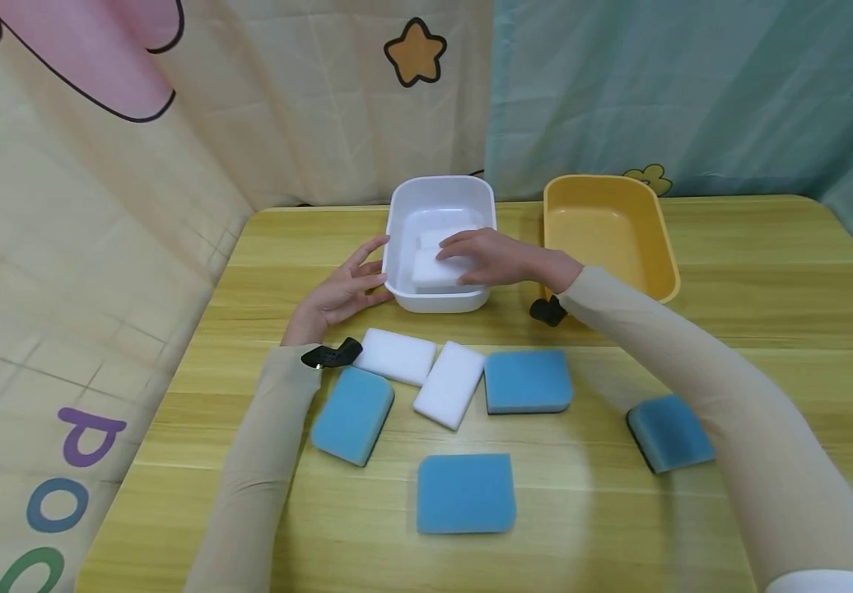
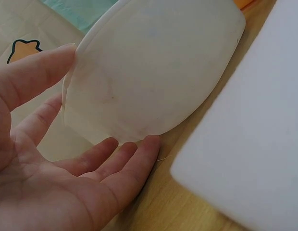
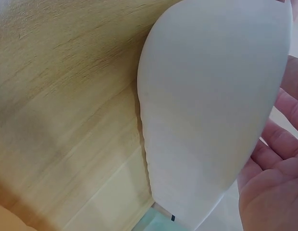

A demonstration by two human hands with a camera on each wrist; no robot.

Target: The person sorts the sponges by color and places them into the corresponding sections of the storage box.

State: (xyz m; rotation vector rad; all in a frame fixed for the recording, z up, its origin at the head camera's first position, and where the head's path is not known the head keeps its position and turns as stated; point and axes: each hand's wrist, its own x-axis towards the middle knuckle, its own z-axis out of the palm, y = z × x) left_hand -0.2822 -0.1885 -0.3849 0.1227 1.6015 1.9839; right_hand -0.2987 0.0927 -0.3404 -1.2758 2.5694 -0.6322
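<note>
My left hand point(image 1: 341, 290) touches the left side of a white plastic bin point(image 1: 441, 303) with spread fingertips. In the left wrist view, its thumb is at the rim and the other fingertips lie along the outer wall point(image 2: 154, 67). My right hand point(image 1: 501, 254) reaches over the bin's right rim, fingers loosely bent above a white sponge point(image 1: 430, 276) lying inside. The right wrist view has the bin wall point(image 3: 211, 96) hiding part of that hand. Two more white sponges, one flat point(image 1: 397, 354) and one slanted point(image 1: 450, 385), lie in front of the bin.
A yellow bin point(image 1: 604, 235) stands to the right, under my right forearm. Several blue sponges with dark undersides lie on the wooden table point(image 1: 308, 535): left point(image 1: 352, 416), centre point(image 1: 528, 381), front point(image 1: 466, 494) and right point(image 1: 669, 432). Curtains point(image 1: 308, 99) hang behind.
</note>
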